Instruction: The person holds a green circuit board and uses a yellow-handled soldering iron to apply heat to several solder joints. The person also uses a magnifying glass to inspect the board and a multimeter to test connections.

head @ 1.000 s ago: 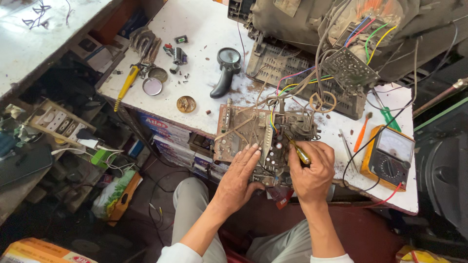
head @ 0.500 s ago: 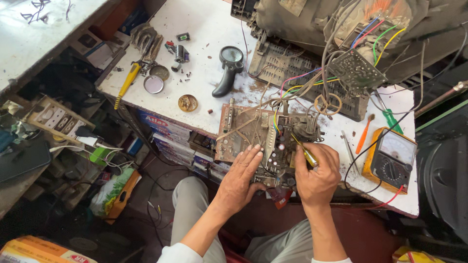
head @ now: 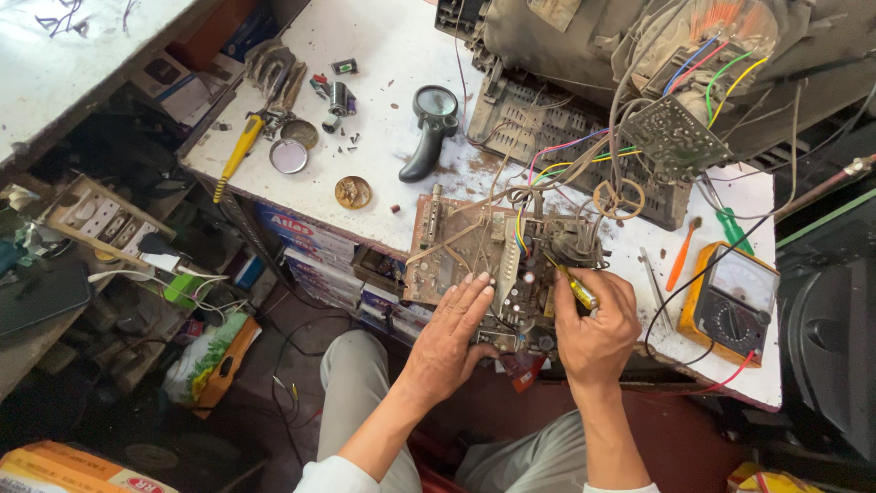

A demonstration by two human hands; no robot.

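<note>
Brown circuit board (head: 461,260) lies at the near edge of the white workbench (head: 383,155), overhanging it toward my lap, with a tangle of coloured wires (head: 557,164) running from it up to a second, smaller board (head: 673,137) at the back. My left hand (head: 449,336) rests flat on the board's near edge, fingers spread and open, holding nothing. My right hand (head: 598,324) is closed around a yellow-handled screwdriver (head: 577,290), whose tip points up and left into the cluster of components near the board's right end.

Surroundings, as observed: 1 yellow-cased analogue multimeter (head: 730,301) sits just right of my right hand, a black lead trailing from it. 1 orange-handled tool (head: 681,256) and 1 green-handled tool (head: 733,230) lie between the meter and the boards. 1 black magnifying glass (head: 429,128) stands left of the wiring. 1 small brass tin (head: 352,192) rests near the front edge, well apart from both hands.
</note>
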